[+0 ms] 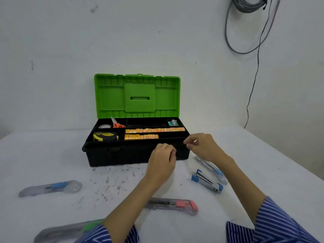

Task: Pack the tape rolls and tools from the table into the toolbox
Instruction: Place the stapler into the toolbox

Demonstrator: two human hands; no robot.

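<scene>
The black toolbox [122, 156] stands open with its green lid [137, 96] upright against the wall. Its tray holds a yellow tape measure [105, 136], a tape roll [104, 126], orange scissors [116, 124] and rows of small orange boxes [154, 130]. My left hand [162, 160] hovers at the box's front wall, fingers curled; whether it holds anything is unclear. My right hand [201, 145] is at the front right corner, fingertips pinched. On the table lie a blue cutter [52, 188], a pink cutter [175, 205], a green cutter [70, 231] and a blue stapler [207, 181].
Another blue-tipped cutter [213, 170] lies partly under my right forearm. The white table [263, 155] is speckled with dark marks in front of the box. Grey cables [245, 23] hang on the wall at the upper right.
</scene>
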